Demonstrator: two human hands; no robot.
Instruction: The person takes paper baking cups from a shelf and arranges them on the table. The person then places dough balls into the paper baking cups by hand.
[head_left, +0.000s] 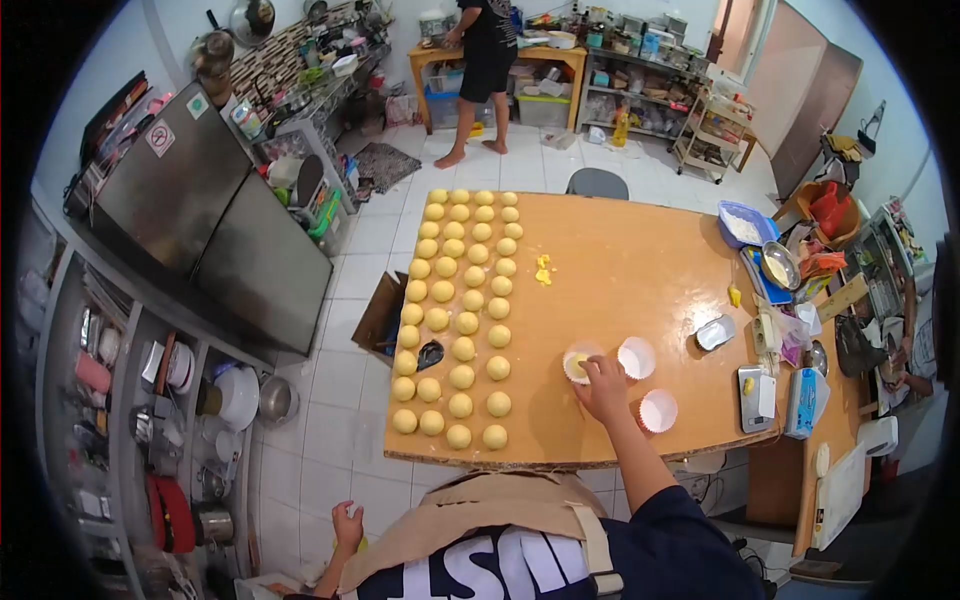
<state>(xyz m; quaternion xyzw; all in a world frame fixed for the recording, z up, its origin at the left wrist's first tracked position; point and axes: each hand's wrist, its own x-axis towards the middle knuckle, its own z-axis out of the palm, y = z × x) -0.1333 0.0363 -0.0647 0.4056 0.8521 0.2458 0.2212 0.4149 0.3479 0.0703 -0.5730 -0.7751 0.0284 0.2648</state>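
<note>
My right hand (pixel 602 390) reaches over the table, its thumb and fingers closed together inside a white paper baking cup (pixel 570 358). A small yellowish lump shows at the fingertips; its kind is unclear. Two more paper baking cups stand close by, a plain-looking cup (pixel 636 357) behind and a red-edged cup (pixel 659 410) to the right. My left hand (pixel 347 527) hangs low beside my body, off the table, fingers loosely bent and apart with nothing in them. Long rows of round yellow dough balls (pixel 462 349) cover the table's left side.
Yellow scraps (pixel 543 270) lie mid-table on the wooden table (pixel 640 260). A metal tin (pixel 715 332), a scale (pixel 757 398), a bowl (pixel 780 266) and a blue tub (pixel 742 224) crowd the right. A person (pixel 487 70) stands at the back bench; a stool (pixel 598 183) is beyond the table.
</note>
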